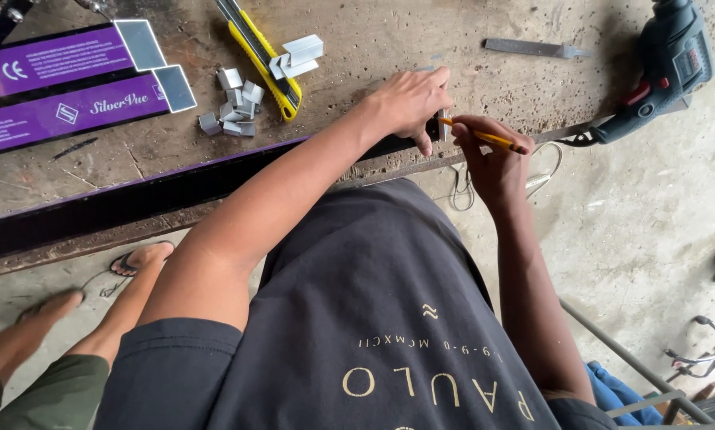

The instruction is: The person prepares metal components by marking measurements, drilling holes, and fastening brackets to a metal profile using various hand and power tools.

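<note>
My left hand (409, 102) presses down on the end of a long dark bar with purple film (134, 199) that lies along the front edge of the workbench (389, 48), its fingers pinching a small metal piece (440, 126) at the bar's end. My right hand (489, 155) grips a yellow pencil (485, 137), whose tip touches the bar beside my left fingers.
On the bench lie two purple-wrapped bars (63, 87), several small grey metal brackets (232, 107), a yellow utility knife (263, 56), a flat file (537, 49) and a teal power drill (660, 72). Another person's bare feet in sandals (138, 259) stand on the concrete floor at left.
</note>
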